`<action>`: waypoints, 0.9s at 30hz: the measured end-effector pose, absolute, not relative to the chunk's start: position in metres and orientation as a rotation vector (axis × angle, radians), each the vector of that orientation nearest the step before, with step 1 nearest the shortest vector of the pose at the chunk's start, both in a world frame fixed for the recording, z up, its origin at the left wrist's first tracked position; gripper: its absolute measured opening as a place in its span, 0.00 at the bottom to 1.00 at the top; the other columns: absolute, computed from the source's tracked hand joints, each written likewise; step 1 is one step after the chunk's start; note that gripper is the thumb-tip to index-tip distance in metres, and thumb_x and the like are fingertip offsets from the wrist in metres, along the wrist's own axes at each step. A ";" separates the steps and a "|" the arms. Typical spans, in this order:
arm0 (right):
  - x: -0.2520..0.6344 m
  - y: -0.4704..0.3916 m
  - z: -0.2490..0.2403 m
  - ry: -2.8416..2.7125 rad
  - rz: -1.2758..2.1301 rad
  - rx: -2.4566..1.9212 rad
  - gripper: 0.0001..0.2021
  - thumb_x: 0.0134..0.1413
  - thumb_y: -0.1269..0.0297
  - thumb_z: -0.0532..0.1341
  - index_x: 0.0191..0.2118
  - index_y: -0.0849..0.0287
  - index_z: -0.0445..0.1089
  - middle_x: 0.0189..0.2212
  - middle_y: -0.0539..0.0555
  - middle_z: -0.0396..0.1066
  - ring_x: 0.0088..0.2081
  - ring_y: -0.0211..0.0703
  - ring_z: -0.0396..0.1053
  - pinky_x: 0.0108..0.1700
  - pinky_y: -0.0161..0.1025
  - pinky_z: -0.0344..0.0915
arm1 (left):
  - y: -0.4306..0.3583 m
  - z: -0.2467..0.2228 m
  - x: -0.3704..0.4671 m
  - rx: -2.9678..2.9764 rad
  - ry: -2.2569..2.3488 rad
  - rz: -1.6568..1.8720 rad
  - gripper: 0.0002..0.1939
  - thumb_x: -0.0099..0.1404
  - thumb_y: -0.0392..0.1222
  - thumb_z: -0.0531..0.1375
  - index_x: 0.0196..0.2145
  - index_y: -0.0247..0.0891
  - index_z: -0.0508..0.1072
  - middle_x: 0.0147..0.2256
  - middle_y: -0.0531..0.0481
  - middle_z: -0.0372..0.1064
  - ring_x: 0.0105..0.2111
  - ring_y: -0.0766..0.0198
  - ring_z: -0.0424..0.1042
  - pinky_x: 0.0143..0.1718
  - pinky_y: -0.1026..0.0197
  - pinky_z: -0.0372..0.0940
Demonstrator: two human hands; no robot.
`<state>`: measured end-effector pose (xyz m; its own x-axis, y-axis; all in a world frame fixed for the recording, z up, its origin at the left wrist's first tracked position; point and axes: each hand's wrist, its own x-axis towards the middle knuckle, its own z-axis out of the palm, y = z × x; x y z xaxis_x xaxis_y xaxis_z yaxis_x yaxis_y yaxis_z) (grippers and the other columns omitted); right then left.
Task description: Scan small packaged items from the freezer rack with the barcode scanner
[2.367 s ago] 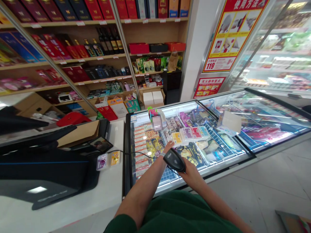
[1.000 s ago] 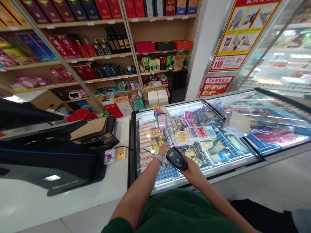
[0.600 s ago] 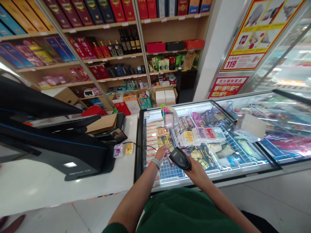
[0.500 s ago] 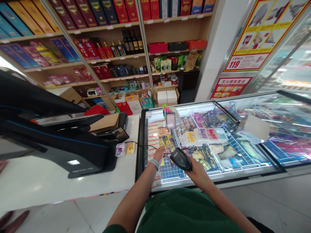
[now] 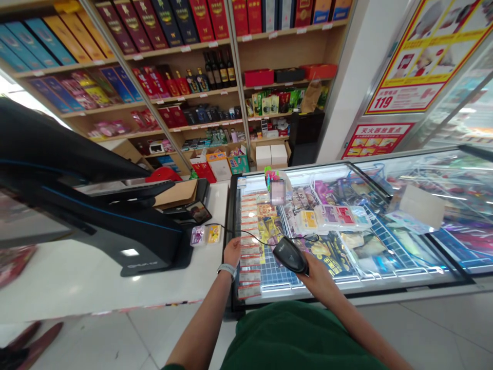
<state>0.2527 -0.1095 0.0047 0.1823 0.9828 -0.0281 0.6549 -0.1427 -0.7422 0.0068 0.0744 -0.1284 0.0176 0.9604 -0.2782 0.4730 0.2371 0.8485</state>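
A black handheld barcode scanner is gripped in my right hand, held over the freezer, its nose pointing up and left. Its thin black cable runs left to the counter. My left hand, with a pale watch band on the wrist, hovers by the freezer's left edge, fingers curled in and nothing visible in them. Two small packs lie on the counter just left of it, one purple and one yellow. Ahead of the scanner, a yellow-labelled pack and a red-labelled pack rest in a row with others.
A black checkout terminal stands on the white counter at left. The glass-topped freezer holds several bagged foods. An opened white box sits on it at right. Shelves of boxes and bottles line the back.
My left hand has moved left, from over the freezer's goods to its left edge, and its fingers have curled in. My right hand still holds the scanner. The view has shifted slightly.
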 end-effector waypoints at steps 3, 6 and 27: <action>0.252 -0.109 0.006 -1.539 0.718 -1.877 0.13 0.46 0.70 0.56 0.40 0.58 0.67 0.37 0.57 0.73 0.41 0.50 0.71 0.43 0.42 0.65 | 0.077 -0.128 -0.013 1.514 1.698 0.660 0.14 0.62 0.35 0.52 0.43 0.38 0.73 0.43 0.45 0.75 0.43 0.61 0.74 0.51 0.57 0.65; 0.252 -0.108 0.004 -1.541 0.713 -1.872 0.13 0.46 0.69 0.57 0.41 0.58 0.67 0.37 0.57 0.73 0.41 0.50 0.71 0.43 0.42 0.65 | 0.081 -0.126 -0.029 1.642 1.805 0.626 0.15 0.64 0.36 0.51 0.44 0.40 0.73 0.42 0.46 0.75 0.44 0.59 0.73 0.51 0.56 0.65; 0.248 -0.111 -0.001 -1.565 0.712 -1.862 0.14 0.45 0.70 0.56 0.42 0.57 0.67 0.38 0.57 0.73 0.41 0.50 0.71 0.43 0.41 0.65 | 0.111 -0.139 -0.066 2.282 1.908 0.114 0.31 0.57 0.25 0.47 0.59 0.29 0.60 0.58 0.31 0.59 0.62 0.45 0.53 0.58 0.48 0.57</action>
<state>0.2478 -0.1111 -0.0009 0.1615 0.9866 -0.0238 0.6660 -0.1267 -0.7351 -0.0665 0.1105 -0.1390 0.1811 0.9824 -0.0466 0.9698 -0.1705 0.1747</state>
